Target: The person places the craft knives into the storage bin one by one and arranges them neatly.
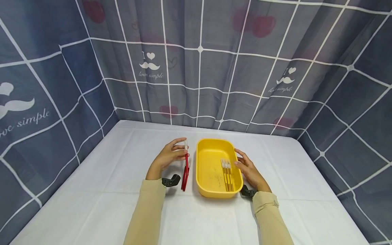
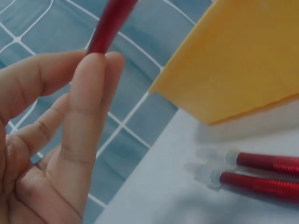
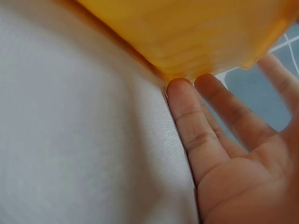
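My left hand [image 1: 166,156] pinches a slim red pen [image 1: 186,160] between thumb and fingers, its clear-capped end pointing away from me. In the left wrist view the red barrel [image 2: 110,25] rises from the fingertips. Below it, two more red pens [image 2: 261,186] with clear caps lie side by side on the table, left of a yellow bin [image 1: 208,170]. Several gold pens [image 1: 227,177] with whitish caps lie together inside the bin's right side. My right hand [image 1: 249,170] rests against the bin's right wall, its fingers extended and fingertips at the side in the right wrist view.
A white cloth covers the table [image 1: 122,211]. Grey-blue checked curtains [image 1: 183,68] hang behind it and on both sides. Each wrist wears a dark band device, the left one [image 1: 171,180] close to the red pens.
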Demonstrator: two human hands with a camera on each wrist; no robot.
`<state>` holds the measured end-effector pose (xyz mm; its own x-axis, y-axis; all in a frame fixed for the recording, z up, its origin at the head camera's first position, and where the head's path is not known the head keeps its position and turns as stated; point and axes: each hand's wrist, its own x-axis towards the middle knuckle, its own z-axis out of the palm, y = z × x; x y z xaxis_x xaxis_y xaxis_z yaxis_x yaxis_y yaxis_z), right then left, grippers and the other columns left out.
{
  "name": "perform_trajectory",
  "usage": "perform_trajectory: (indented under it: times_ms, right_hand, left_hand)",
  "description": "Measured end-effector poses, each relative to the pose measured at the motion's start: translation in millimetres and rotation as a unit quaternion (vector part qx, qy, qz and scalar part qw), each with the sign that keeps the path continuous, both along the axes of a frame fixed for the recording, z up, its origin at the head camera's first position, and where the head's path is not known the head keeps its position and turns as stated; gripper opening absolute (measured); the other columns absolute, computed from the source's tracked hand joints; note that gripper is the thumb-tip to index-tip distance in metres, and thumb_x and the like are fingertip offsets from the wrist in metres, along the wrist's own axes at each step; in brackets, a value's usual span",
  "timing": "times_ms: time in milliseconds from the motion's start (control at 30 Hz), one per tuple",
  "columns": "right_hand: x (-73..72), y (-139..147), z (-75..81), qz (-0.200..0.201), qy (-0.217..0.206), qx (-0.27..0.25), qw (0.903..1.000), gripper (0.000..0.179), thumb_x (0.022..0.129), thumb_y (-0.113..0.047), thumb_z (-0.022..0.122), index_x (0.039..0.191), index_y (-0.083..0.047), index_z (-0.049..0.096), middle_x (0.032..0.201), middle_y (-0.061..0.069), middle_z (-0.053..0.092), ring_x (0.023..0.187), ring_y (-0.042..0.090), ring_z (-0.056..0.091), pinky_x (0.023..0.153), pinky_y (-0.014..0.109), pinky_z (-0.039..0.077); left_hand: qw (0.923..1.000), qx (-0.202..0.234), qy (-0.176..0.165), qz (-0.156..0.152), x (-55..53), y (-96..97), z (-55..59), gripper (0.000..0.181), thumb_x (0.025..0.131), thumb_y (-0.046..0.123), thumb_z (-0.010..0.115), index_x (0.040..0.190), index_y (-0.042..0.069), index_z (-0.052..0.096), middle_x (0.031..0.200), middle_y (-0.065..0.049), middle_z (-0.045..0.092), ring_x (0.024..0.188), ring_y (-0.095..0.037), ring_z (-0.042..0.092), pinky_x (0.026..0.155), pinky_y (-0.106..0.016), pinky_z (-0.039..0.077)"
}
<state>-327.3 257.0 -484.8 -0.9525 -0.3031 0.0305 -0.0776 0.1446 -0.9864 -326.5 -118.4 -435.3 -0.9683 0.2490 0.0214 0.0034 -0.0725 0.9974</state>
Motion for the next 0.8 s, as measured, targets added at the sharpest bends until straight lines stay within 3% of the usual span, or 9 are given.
perform_trajectory:
  times_ms: [167, 433, 667, 800]
  right_hand:
    - [-2.1, 0.5, -1.6, -0.001, 0.000, -0.002, 1.0000, 0.069, 0.111, -0.016, 0.057, 0.172, -0.014, 0.026, 0.160, 0.030, 0.043, 0.129, 0.021, 0.057, 0.105, 0.024, 0.049]
    - [-2.0, 0.9, -0.4, 0.000, 0.003, 0.006, 1.0000, 0.069, 0.112, -0.017, 0.056, 0.173, -0.014, 0.024, 0.162, 0.032, 0.042, 0.135, 0.030, 0.054, 0.110, 0.032, 0.047]
    - [-0.9, 0.6, 2.0, 0.005, 0.003, -0.002, 1.0000, 0.069, 0.112, -0.015, 0.055, 0.173, -0.013, 0.023, 0.162, 0.032, 0.041, 0.137, 0.033, 0.052, 0.104, 0.022, 0.048]
    - [-1.6, 1.1, 1.7, 0.005, 0.002, 0.002, 1.0000, 0.069, 0.112, -0.016, 0.055, 0.173, -0.014, 0.024, 0.162, 0.032, 0.041, 0.136, 0.033, 0.053, 0.106, 0.024, 0.048]
  left_hand:
    - [0.9999, -0.006, 0.008, -0.009, 1.9, 8.6, 6.4, 0.065, 0.103, -0.008, 0.065, 0.163, -0.002, 0.041, 0.126, -0.018, 0.061, 0.091, -0.014, 0.073, 0.084, -0.028, 0.065]
    - [0.9994, -0.024, 0.011, -0.024, 5.6, 24.4, 17.0, 0.067, 0.102, -0.004, 0.069, 0.162, -0.003, 0.041, 0.135, -0.027, 0.058, 0.094, -0.018, 0.073, 0.087, -0.034, 0.066]
    - [0.9988, -0.037, 0.004, -0.031, 7.7, 33.9, 21.1, 0.067, 0.101, -0.004, 0.070, 0.162, 0.001, 0.043, 0.135, -0.026, 0.057, 0.091, -0.018, 0.074, 0.084, -0.032, 0.066]
    - [0.9985, -0.046, 0.006, -0.031, 9.4, 38.9, 24.2, 0.066, 0.101, -0.004, 0.071, 0.161, 0.001, 0.045, 0.134, -0.026, 0.059, 0.092, -0.018, 0.074, 0.085, -0.034, 0.067]
